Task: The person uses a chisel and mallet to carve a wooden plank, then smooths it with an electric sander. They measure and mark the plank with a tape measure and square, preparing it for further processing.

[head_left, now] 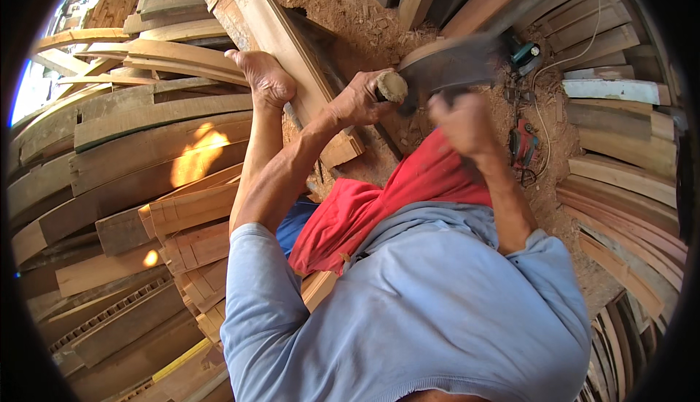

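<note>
My left hand (pixel 357 99) is closed round an upright tool handle with a pale, battered round end (pixel 391 87), just right of a long light plank (pixel 288 67). My bare left foot (pixel 270 81) rests on that plank. My right hand (pixel 463 125), blurred, grips the dark handle of a tool whose broad dark body (pixel 456 67) is smeared by motion beside my left hand; its exact shape is unclear. The lower end of the left hand's tool is hidden. Red cloth (pixel 408 176) covers my leg below my hands.
Stacked boards (pixel 146 132) crowd the left; more timber (pixel 616 176) lines the right. A green power tool (pixel 523 55), a red-and-teal power tool (pixel 522 143) and a pale cord (pixel 543 70) lie at the right on ground covered with shavings (pixel 335 5).
</note>
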`<state>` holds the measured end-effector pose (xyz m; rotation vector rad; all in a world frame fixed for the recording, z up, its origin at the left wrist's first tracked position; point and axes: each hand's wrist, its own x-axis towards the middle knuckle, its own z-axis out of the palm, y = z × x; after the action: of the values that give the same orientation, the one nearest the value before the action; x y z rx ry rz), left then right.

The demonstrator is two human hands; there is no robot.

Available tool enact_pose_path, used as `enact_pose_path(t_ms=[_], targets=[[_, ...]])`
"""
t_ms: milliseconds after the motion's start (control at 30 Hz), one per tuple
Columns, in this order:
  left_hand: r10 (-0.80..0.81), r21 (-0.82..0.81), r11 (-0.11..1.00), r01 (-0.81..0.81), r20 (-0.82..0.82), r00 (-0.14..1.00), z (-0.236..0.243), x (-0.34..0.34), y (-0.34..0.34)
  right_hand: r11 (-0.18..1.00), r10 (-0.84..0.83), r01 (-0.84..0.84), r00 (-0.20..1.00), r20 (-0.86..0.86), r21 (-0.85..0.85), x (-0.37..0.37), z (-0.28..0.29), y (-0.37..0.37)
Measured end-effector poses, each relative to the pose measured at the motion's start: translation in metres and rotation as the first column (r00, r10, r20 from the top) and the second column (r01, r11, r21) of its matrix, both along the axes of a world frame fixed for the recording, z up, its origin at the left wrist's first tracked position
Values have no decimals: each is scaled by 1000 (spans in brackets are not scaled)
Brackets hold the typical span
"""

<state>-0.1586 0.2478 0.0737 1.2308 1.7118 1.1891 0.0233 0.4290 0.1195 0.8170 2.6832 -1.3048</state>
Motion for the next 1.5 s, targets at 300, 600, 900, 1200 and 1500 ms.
enact_pose_path(t_ms=[300,600,900,1200,1500], targets=[[0,-162,987,0,-3,1000,-9,4,3,860,-497,331,720,-485,-389,-12,38,52],[110,-234,958,-169,-247,963,-46,-2,-71,977,213,-213,975,57,-4,-4,-44,-20],[342,24,940,-341,-14,940,27,-1,-3,883,-262,116,926,-271,-455,4,20,18],[267,-103,957,-270,-42,963,10,4,-1,882,-411,207,779,-473,-424,18,52,50],[152,-113,978,-178,-204,967,-24,21,-3,964,190,-227,953,235,141,-14,-33,-5]])
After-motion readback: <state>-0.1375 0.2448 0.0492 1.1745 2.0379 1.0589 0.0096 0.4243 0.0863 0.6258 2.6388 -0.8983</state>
